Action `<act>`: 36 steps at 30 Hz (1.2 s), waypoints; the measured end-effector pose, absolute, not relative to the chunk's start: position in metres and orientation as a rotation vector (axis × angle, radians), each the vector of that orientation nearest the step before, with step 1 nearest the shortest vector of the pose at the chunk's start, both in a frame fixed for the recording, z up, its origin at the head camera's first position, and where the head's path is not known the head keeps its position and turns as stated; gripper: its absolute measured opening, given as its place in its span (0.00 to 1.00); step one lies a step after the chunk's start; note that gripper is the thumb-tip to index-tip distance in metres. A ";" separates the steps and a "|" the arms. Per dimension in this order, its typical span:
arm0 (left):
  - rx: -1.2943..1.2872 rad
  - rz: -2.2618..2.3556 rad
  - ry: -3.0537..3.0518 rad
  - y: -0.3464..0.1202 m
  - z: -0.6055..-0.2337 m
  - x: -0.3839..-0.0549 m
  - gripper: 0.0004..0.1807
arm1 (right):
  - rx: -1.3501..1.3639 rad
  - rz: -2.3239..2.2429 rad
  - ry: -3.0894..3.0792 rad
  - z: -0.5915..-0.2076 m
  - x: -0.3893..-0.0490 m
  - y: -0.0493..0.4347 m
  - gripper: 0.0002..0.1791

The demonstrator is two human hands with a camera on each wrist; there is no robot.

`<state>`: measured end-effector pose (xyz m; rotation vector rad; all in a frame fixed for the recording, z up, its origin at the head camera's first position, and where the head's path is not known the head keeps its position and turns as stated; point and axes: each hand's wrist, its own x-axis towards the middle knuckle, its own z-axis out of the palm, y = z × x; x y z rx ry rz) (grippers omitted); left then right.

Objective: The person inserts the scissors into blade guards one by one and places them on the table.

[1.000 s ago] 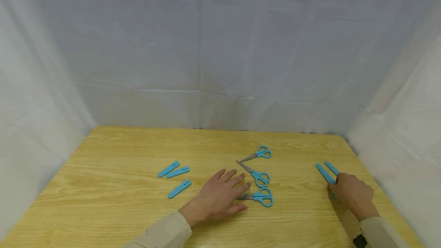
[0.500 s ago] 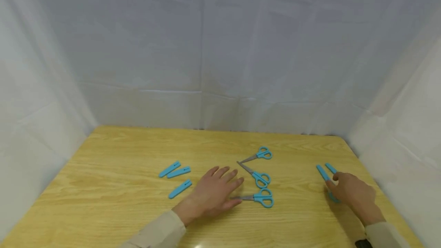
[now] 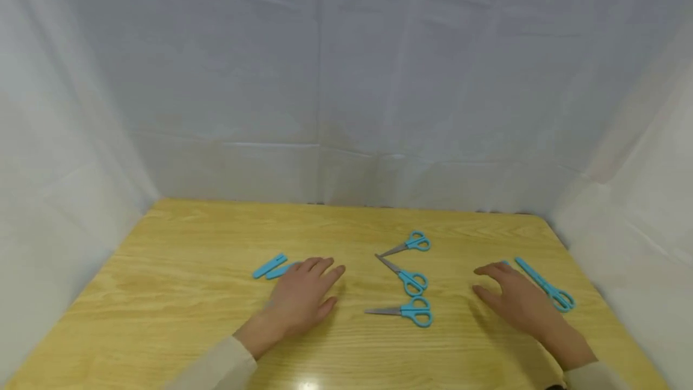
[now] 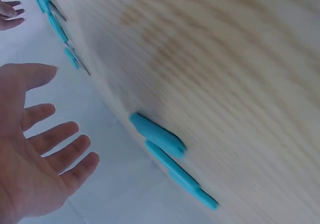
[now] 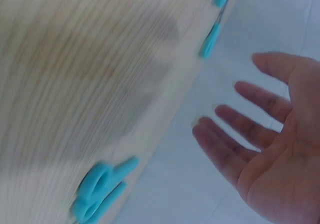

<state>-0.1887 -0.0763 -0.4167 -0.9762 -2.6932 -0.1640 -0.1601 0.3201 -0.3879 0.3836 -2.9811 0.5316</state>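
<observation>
My left hand [image 3: 300, 297], fingers spread and holding nothing, is over the blue blade covers on the left. Two covers show in part beside it, one cover [image 3: 269, 266] whole; the nearest one is hidden by the hand. The left wrist view shows a cover [image 4: 159, 135] below the open palm. My right hand [image 3: 514, 301] holds nothing, its thumb and fingers apart. Just right of it lie covered scissors [image 3: 547, 285], and a blue tip [image 3: 506, 262] shows behind its knuckles. Blue loops [image 5: 95, 186] appear in the right wrist view.
Three pairs of uncovered blue-handled scissors lie mid-table between the hands: far scissors [image 3: 417, 241], middle scissors [image 3: 412, 282] and near scissors [image 3: 415, 310], blades pointing left. The wooden table [image 3: 216, 227] is enclosed by pale cloth walls [image 3: 357, 77].
My right hand has let go of the covered scissors and moved left. My left hand has moved left, from beside the near scissors' blade to over the covers.
</observation>
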 end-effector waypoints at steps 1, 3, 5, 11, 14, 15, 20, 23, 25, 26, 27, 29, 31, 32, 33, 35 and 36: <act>-0.960 -0.179 -2.691 -0.080 -0.417 -0.188 0.28 | 0.426 0.533 -2.977 -0.389 -0.160 0.315 0.21; -0.933 -0.211 -2.682 -0.088 -0.417 -0.187 0.28 | 0.485 0.532 -2.982 -0.390 -0.160 0.305 0.20; -0.904 -0.236 -2.675 -0.095 -0.417 -0.184 0.28 | 0.550 0.531 -2.990 -0.391 -0.158 0.294 0.20; -0.831 -0.297 -2.673 -0.120 -0.414 -0.176 0.27 | 0.720 0.508 -3.007 -0.394 -0.152 0.270 0.21; -0.783 -0.325 -2.680 -0.131 -0.414 -0.173 0.26 | 0.767 0.497 -2.997 -0.397 -0.151 0.262 0.22; -0.765 -0.325 -2.686 -0.134 -0.414 -0.172 0.26 | 0.776 0.496 -2.994 -0.398 -0.151 0.260 0.22; -0.707 -0.334 -2.727 -0.144 -0.418 -0.169 0.24 | 0.838 0.477 -2.996 -0.405 -0.152 0.251 0.21; -0.680 -0.339 -2.766 -0.145 -0.421 -0.168 0.24 | 0.871 0.454 -2.997 -0.408 -0.152 0.248 0.20; -0.660 -0.352 -2.792 -0.145 -0.422 -0.168 0.24 | 0.877 0.438 -2.997 -0.410 -0.152 0.246 0.20; -0.650 -0.362 -2.803 -0.145 -0.423 -0.168 0.24 | 0.875 0.431 -3.003 -0.410 -0.152 0.245 0.21; -0.643 -0.374 -2.811 -0.145 -0.424 -0.169 0.23 | 0.873 0.433 -3.009 -0.411 -0.152 0.244 0.21; -0.630 -0.386 -2.818 -0.143 -0.425 -0.170 0.23 | 0.870 0.426 -3.017 -0.412 -0.153 0.243 0.22; -0.618 -0.392 -2.820 -0.142 -0.425 -0.170 0.21 | 0.868 0.424 -3.025 -0.412 -0.153 0.242 0.23; -0.613 -0.387 -2.819 -0.141 -0.425 -0.171 0.20 | 0.871 0.424 -3.025 -0.412 -0.153 0.241 0.24; -0.609 -0.383 -2.822 -0.140 -0.425 -0.171 0.19 | 0.873 0.424 -3.022 -0.413 -0.153 0.241 0.24; -0.602 -0.373 -2.833 -0.138 -0.425 -0.173 0.16 | 0.871 0.401 -3.013 -0.413 -0.154 0.240 0.24; -0.595 -0.376 -2.846 -0.137 -0.424 -0.174 0.14 | 0.872 0.395 -3.010 -0.413 -0.155 0.239 0.24</act>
